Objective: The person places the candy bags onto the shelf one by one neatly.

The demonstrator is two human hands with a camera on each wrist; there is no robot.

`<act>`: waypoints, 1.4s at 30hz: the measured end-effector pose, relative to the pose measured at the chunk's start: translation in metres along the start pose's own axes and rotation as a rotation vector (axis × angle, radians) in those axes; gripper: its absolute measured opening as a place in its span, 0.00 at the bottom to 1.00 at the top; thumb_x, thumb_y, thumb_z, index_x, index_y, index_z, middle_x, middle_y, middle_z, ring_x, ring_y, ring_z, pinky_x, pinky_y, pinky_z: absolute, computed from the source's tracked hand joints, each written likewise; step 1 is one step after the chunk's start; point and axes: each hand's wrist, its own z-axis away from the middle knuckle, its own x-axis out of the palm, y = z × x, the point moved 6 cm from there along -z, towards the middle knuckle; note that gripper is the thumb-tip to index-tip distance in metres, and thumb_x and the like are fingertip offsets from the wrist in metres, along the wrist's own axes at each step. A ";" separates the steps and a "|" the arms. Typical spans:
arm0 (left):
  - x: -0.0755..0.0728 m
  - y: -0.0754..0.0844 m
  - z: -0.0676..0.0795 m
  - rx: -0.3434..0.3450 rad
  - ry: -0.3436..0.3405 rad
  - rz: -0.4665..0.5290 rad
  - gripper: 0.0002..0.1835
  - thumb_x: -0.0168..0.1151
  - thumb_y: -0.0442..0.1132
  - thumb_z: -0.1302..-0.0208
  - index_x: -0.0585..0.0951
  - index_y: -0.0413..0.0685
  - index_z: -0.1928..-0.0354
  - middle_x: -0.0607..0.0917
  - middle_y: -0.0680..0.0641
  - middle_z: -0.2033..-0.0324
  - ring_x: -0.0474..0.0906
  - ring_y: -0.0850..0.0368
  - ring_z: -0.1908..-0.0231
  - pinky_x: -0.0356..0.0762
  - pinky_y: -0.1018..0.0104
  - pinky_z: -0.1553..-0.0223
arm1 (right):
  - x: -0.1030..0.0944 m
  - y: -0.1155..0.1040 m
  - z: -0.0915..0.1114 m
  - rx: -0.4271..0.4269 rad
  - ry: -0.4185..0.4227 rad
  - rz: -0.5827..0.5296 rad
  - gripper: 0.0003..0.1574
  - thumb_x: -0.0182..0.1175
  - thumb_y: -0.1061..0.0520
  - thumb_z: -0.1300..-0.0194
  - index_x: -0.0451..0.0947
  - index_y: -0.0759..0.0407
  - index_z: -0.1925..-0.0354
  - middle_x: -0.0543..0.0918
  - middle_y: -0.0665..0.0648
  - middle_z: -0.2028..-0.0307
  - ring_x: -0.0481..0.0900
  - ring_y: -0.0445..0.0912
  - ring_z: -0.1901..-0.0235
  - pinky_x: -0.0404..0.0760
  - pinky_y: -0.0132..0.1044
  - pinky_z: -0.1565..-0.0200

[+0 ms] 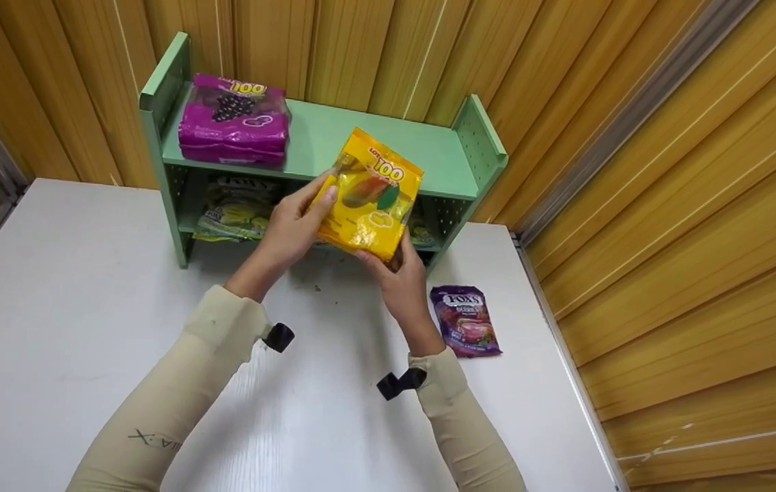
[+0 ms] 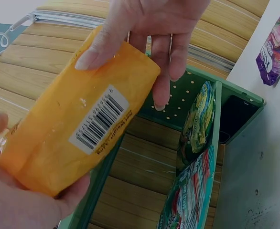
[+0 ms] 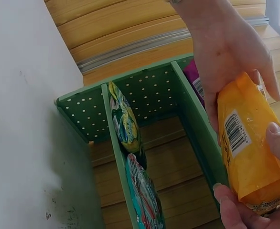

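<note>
Both hands hold a yellow candy bag (image 1: 374,198) with a mango picture, tilted in front of the green shelf (image 1: 439,154). My left hand (image 1: 296,222) grips its left side, thumb on the front. At the lower right corner, my right hand (image 1: 398,280) pinches the bag between thumb and fingers. The left wrist view shows a barcode (image 2: 101,118) on the bag's underside. A purple candy bag (image 1: 234,126) with a grape picture rests at the left end of the top board.
On the lower board lie a green-yellow candy bag (image 1: 238,212) and a striped, colourful bag (image 3: 142,193). A dark purple candy bag (image 1: 466,321) lies on the white table (image 1: 74,307), right of the right forearm. Wood-patterned walls (image 1: 668,225) stand behind and at the right.
</note>
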 end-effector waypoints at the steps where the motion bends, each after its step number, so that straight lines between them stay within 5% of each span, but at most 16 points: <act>1: 0.000 0.000 0.000 0.004 -0.018 0.016 0.31 0.47 0.60 0.29 0.61 0.65 0.27 0.71 0.53 0.33 0.74 0.56 0.48 0.77 0.62 0.43 | 0.000 0.000 -0.001 0.003 0.001 -0.006 0.55 0.65 0.41 0.42 0.49 0.46 0.24 0.72 0.52 0.37 0.75 0.44 0.40 0.76 0.34 0.41; 14: -0.005 -0.003 0.007 0.092 -0.060 0.074 0.32 0.54 0.52 0.29 0.59 0.62 0.26 0.68 0.53 0.32 0.72 0.57 0.44 0.74 0.63 0.39 | 0.001 -0.007 -0.006 0.024 0.036 -0.090 0.54 0.65 0.40 0.42 0.50 0.43 0.25 0.72 0.51 0.38 0.77 0.44 0.45 0.79 0.34 0.44; 23: -0.008 -0.003 0.037 0.165 0.017 0.062 0.34 0.56 0.48 0.30 0.56 0.61 0.25 0.64 0.55 0.29 0.69 0.58 0.35 0.71 0.58 0.35 | -0.003 -0.013 -0.010 0.045 0.091 -0.066 0.56 0.66 0.39 0.43 0.50 0.46 0.24 0.71 0.53 0.36 0.79 0.45 0.54 0.83 0.33 0.52; 32: -0.006 -0.003 0.063 0.199 0.176 -0.026 0.31 0.55 0.50 0.29 0.61 0.58 0.27 0.68 0.57 0.31 0.72 0.57 0.36 0.73 0.62 0.37 | -0.007 -0.022 -0.014 0.004 0.104 -0.086 0.53 0.64 0.41 0.40 0.49 0.47 0.24 0.67 0.51 0.33 0.75 0.44 0.41 0.79 0.33 0.44; 42: 0.007 0.000 0.064 0.261 0.163 -0.098 0.36 0.54 0.52 0.29 0.51 0.63 0.24 0.57 0.60 0.26 0.68 0.63 0.34 0.73 0.64 0.38 | -0.014 -0.029 -0.018 -0.036 0.131 -0.062 0.52 0.63 0.39 0.40 0.52 0.49 0.25 0.66 0.49 0.30 0.69 0.40 0.34 0.72 0.32 0.37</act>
